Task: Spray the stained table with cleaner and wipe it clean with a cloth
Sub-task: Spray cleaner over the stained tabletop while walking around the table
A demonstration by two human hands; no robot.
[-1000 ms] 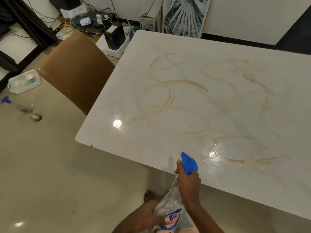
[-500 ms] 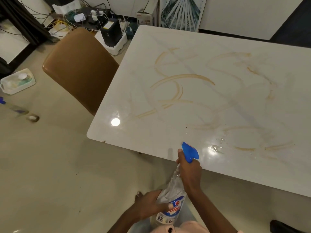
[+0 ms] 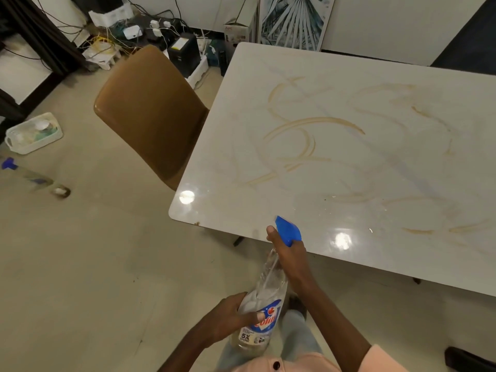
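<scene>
While the right hand (image 3: 288, 255) wraps the neck of the spray bottle (image 3: 264, 299) just behind its blue trigger head (image 3: 288, 230), the left hand (image 3: 232, 319) grips the clear plastic body lower down, thumb laid across the printed blue label. Both hands have their fingers curled round the bottle; whether a finger sits on the trigger itself is probably hidden by the right hand's back. The bottle leans forward, its nozzle over the near edge of the table (image 3: 349, 157), not touching it.

The tabletop is glossy and pale, marble-like, with rounded corners — two bright light reflections sit near its front edge. Tan, dried-looking smears (image 3: 308, 130) loop across it in arcs and streaks, thickest left of centre and along the right front. A few small droplets glint near the front edge, right of the nozzle.

A brown, smooth-skinned chair (image 3: 150, 114) with a curved back stands tucked against the table's left side, touching or nearly touching its edge. Left of it lies open beige floor, with a white plastic basket (image 3: 33, 132) and a second bottle (image 3: 29, 177) lying flat, well apart from the table. Cables and power boxes (image 3: 150, 33) crowd the far wall — a framed leaf picture (image 3: 295, 21) leans behind the table's far edge.
</scene>
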